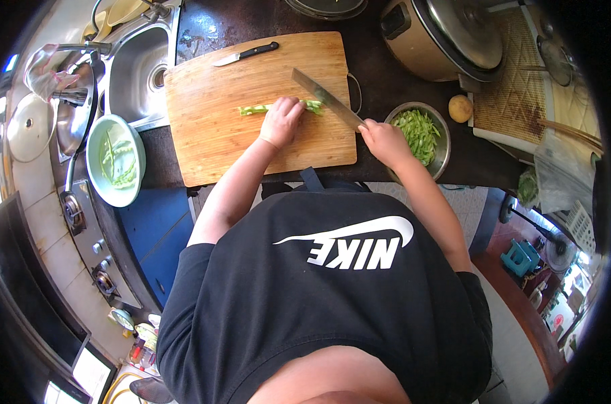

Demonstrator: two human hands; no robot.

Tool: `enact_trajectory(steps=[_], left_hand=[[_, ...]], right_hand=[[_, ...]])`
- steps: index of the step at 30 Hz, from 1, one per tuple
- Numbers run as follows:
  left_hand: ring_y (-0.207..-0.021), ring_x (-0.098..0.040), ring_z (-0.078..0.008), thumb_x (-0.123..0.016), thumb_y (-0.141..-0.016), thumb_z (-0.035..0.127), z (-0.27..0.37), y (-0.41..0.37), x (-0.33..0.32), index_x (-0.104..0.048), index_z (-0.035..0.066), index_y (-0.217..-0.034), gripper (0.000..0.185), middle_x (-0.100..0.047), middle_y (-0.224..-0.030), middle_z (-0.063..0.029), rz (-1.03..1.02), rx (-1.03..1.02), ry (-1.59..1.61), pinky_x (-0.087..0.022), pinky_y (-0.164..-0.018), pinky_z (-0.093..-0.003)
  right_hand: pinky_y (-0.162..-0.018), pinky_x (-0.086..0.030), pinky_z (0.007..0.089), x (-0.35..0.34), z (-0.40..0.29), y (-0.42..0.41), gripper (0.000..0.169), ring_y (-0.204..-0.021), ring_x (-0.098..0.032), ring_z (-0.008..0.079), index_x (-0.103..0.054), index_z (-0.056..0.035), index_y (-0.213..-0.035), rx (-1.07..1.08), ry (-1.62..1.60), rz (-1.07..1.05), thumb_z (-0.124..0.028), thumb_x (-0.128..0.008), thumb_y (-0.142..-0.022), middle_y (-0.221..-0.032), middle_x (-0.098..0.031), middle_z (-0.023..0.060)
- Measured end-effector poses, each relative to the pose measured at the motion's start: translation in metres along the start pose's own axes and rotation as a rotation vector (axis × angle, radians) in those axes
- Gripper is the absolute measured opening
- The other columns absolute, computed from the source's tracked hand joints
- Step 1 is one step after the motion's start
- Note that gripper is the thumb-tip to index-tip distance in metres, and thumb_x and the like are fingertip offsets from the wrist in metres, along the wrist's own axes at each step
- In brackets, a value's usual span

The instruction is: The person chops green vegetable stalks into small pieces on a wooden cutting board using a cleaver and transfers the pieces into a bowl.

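My left hand (282, 122) presses green bean pods (254, 109) flat on the wooden cutting board (214, 146); its fingers cover their middle. My right hand (388, 142) grips the handle of a cleaver (331, 100), whose broad blade slants up and left over the board, close to the right end of the pods. A small knife with a black handle (259, 49) lies near the board's far edge. Sliced green pods (416, 134) fill much of a metal bowl (443, 151) right of the board. Whole pods (117, 161) lie in a pale green basin (94, 166) at the left.
A steel sink (133, 76) is set into the counter at the far left, beyond the basin. A large rice cooker (427, 50) stands at the far right, near a round yellowish potato (460, 108). Gas burners (74, 212) line the left side.
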State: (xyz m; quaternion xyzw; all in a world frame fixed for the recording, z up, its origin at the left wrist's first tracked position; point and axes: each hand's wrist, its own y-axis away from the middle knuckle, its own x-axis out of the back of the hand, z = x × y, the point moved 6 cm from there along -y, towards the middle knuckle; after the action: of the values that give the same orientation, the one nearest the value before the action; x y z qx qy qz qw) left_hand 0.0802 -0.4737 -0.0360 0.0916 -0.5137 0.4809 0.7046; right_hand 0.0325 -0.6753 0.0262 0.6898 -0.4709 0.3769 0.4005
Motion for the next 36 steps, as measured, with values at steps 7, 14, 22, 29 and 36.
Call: enact_trajectory(steps=[7, 14, 22, 29, 36], left_hand=[[-0.085, -0.055, -0.027, -0.064, -0.067, 0.005, 0.003, -0.005, 0.004, -0.059, 0.005, -0.085, 0.018, -0.057, -0.088, -0.0087, 0.082, -0.113, -0.025, -0.045, -0.075, -0.0372], [-0.089, -0.055, -0.0251, -0.06, -0.066, 0.007, 0.009, -0.001, 0.003, -0.06, 0.006, -0.084, 0.018, -0.058, -0.095, -0.0078, 0.06, -0.203, -0.015, -0.045, -0.077, -0.0374], [-0.092, -0.055, -0.0247, -0.054, -0.069, 0.01, 0.002, 0.004, -0.008, -0.061, 0.006, -0.088, 0.02, -0.058, -0.1, -0.0075, -0.049, -0.172, -0.013, -0.046, -0.077, -0.036], [-0.09, -0.056, -0.0243, -0.057, -0.069, 0.006, 0.002, 0.0, -0.009, -0.06, 0.006, -0.087, 0.019, -0.059, -0.096, -0.0074, -0.013, -0.158, 0.02, -0.048, -0.075, -0.035], [-0.09, -0.056, -0.0254, -0.059, -0.069, 0.005, 0.003, -0.002, -0.005, -0.059, 0.005, -0.089, 0.02, -0.059, -0.094, -0.0083, -0.026, -0.175, 0.029, -0.047, -0.076, -0.0354]], right_hand=[[-0.053, -0.047, 0.045, 0.014, -0.01, 0.005, 0.024, -0.06, -0.06, 0.0347, -0.054, -0.0061, -0.074, 0.054, 0.004, 0.045, -0.024, -0.048, -0.088, -0.063, -0.06, 0.0164], [-0.051, -0.048, 0.0437, 0.011, -0.012, 0.006, 0.023, -0.058, -0.06, 0.0336, -0.053, -0.0061, -0.073, 0.074, 0.054, 0.032, -0.024, -0.048, -0.088, -0.062, -0.06, 0.0164], [-0.052, -0.049, 0.0426, 0.004, -0.022, -0.001, 0.02, -0.059, -0.061, 0.0326, -0.053, -0.0062, -0.076, 0.112, 0.109, -0.039, -0.021, -0.048, -0.088, -0.062, -0.06, 0.0154], [-0.058, -0.049, 0.0462, -0.024, -0.018, -0.015, 0.021, -0.064, -0.061, 0.0351, -0.053, -0.0051, -0.078, -0.004, 0.01, -0.077, -0.024, -0.048, -0.087, -0.067, -0.061, 0.0165], [-0.059, -0.049, 0.0467, -0.027, -0.02, -0.033, 0.023, -0.067, -0.061, 0.0357, -0.053, -0.0048, -0.08, -0.077, -0.036, -0.048, -0.025, -0.046, -0.088, -0.068, -0.061, 0.0173]])
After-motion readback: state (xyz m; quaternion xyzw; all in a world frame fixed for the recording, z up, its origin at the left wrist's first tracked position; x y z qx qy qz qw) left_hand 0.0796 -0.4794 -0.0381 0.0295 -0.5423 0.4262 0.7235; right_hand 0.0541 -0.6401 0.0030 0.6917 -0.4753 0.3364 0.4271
